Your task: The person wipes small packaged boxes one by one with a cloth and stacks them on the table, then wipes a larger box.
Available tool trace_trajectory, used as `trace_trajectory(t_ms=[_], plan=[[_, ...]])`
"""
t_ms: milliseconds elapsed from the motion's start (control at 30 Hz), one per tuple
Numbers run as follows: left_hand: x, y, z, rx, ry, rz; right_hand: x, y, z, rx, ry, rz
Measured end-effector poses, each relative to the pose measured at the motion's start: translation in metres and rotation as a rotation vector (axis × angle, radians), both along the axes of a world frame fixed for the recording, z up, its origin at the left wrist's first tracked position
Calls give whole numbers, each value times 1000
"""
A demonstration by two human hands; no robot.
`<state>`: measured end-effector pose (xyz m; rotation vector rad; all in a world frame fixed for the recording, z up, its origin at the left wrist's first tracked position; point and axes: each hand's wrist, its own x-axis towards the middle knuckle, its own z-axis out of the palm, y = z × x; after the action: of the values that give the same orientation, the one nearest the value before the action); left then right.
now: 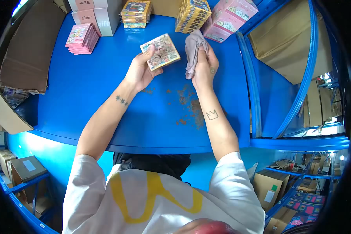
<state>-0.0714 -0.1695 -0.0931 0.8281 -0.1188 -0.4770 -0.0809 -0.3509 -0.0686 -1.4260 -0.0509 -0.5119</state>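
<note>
My left hand (142, 70) grips a small illustrated box (162, 51) with pale yellow edges, thumb on its printed top and fingers beneath. In my right hand (205, 70) is a crumpled greyish-pink cloth (194, 50), pinched between thumb and fingers. Cloth and box are apart, both held over the blue shelf (144, 121). Beyond the box stands a stack of yellow printed boxes (135, 13). A second stack of yellow boxes (193, 15) rises just behind the cloth.
Pink packets (82, 38) are piled at the back left, beside white and pink boxes (93, 17). Pink cartons (230, 19) stand at the back right. An open cardboard box (25, 50) lines the left side. Blue rack posts (250, 82) border the right. Brown worn patches (191, 107) mark the shelf.
</note>
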Motion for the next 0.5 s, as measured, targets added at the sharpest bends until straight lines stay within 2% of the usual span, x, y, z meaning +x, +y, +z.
trace_trajectory(t_ms=[100,233,433,500], plan=[[-3,-7,6,78,-12,86,-2,4,0,10,-64,57],[-1,-10,9,-334,60,8,-4,13,-11,-530,-380,-11],[-15,-24,8,-328,157,23,-12,39,-34,-783,-347,-150],[-8,-17,-5,-386,117,-40,-23,51,-29,-796,-483,-28]])
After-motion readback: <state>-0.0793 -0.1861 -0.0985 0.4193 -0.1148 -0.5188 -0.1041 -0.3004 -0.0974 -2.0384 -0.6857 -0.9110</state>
